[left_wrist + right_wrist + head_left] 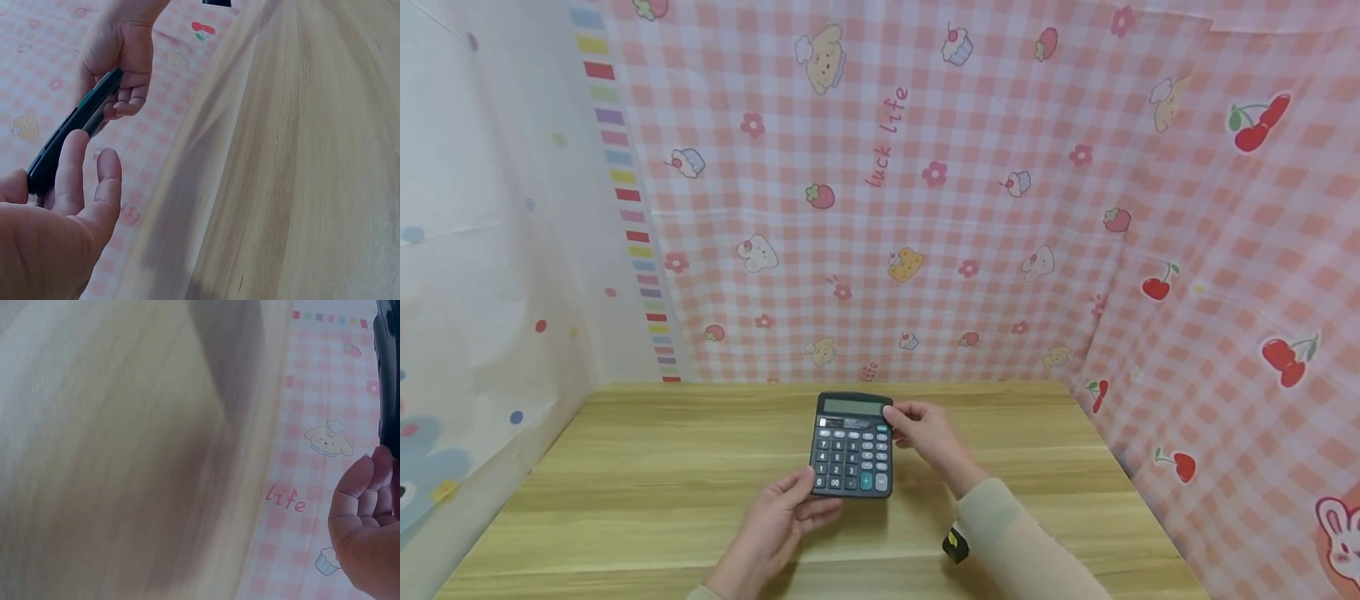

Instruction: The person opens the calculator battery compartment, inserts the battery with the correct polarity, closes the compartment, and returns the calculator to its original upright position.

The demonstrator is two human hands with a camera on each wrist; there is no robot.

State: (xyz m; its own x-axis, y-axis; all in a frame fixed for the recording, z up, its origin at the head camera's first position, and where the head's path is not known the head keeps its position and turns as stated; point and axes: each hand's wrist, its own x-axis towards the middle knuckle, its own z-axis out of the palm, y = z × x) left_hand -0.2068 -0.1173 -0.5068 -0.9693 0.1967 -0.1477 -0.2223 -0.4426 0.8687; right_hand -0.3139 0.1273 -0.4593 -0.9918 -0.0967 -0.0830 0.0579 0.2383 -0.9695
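A black calculator [852, 446] with grey keys and a teal plus key is held up over the wooden table, its face toward the head camera. My left hand [777, 517] grips its lower left corner, thumb on the front edge and fingers behind. On the upper right edge, beside the display, my right hand [927, 433] pinches it between thumb and fingers. From the left wrist view the calculator [75, 128] appears edge-on between the two hands. In the right wrist view only a dark strip of the calculator [389, 375] shows above the fingers.
The wooden table [662, 467] spreads beneath the hands. A pink checked cloth [865, 233] hangs behind it, with more patterned cloth on both sides. Near the right sleeve [1022, 533] is a small black object with a yellow mark [956, 545].
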